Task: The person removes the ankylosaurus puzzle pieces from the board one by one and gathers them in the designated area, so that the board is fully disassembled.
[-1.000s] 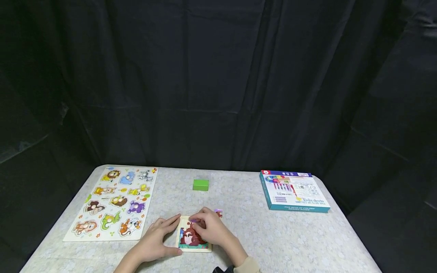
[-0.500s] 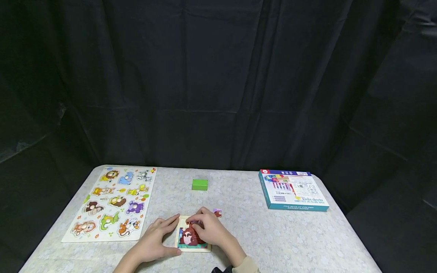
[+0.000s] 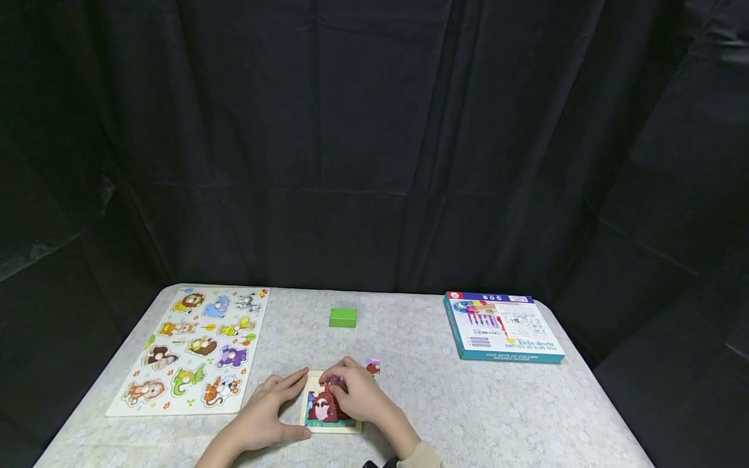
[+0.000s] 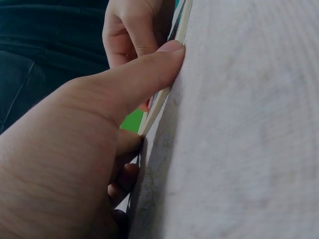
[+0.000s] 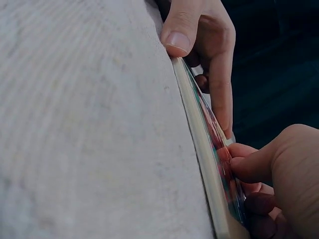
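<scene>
Against the puzzle, left hand (thumb outspread).

My puzzle frame looks like pale, smooth, dull wood. The picture inside it is a bit shiny. Left of the frame, the animal board looks smooth, like painted wood. Right of it, the box looks like smooth card. Behind it, the green block looks smooth; I can't tell if it's wood or plastic. Farther behind it hangs dull, creased black cloth.
</scene>
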